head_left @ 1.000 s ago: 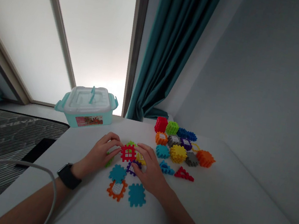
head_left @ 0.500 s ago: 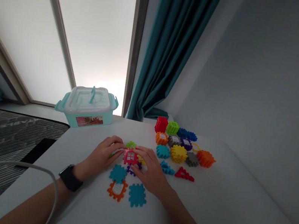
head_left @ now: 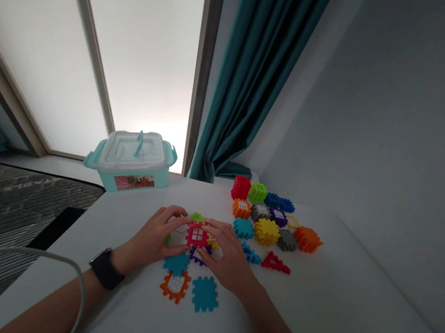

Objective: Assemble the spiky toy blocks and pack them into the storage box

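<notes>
**Both hands closed on the pink frame point(head_left: 197, 235), low over the worktop point(head_left: 319, 325)**
I have the frame pinched from either side, the fingers of my left hand point(head_left: 154, 233) and right hand point(head_left: 228, 255) half curled against its edges. A purple piece point(head_left: 197, 257) lies partly under the frame, and a green piece point(head_left: 197, 217) sits just beyond it. Nearer me than the frame lie a teal piece point(head_left: 176, 264), an orange frame point(head_left: 175, 287) and a second teal piece point(head_left: 205, 294). Right of the frame is a cluster of colored blocks point(head_left: 266, 232); far beyond it on the left stands a lidded teal box point(head_left: 131, 161).
</notes>
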Available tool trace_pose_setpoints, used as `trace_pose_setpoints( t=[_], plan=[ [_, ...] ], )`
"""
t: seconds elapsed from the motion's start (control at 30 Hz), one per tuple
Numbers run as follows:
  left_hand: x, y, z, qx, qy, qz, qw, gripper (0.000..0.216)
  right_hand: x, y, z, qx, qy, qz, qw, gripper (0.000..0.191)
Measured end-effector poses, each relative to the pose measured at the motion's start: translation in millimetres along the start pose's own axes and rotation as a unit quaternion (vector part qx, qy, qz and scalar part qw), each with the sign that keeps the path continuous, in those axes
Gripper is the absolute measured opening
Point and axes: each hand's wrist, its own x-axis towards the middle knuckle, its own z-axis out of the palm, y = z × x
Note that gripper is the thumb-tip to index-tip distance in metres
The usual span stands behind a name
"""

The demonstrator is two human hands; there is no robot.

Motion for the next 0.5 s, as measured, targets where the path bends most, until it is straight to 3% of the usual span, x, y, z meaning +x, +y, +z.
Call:
trace_pose_setpoints(
  t=[0.5],
  plan=[
    [-2.0,-3.2,10.8,-0.018,0.007,-0.005,1.0,0.045,-0.4,1.6,-5.8,-0.04,-0.032,-0.003,0.999,0.034]
  ],
)
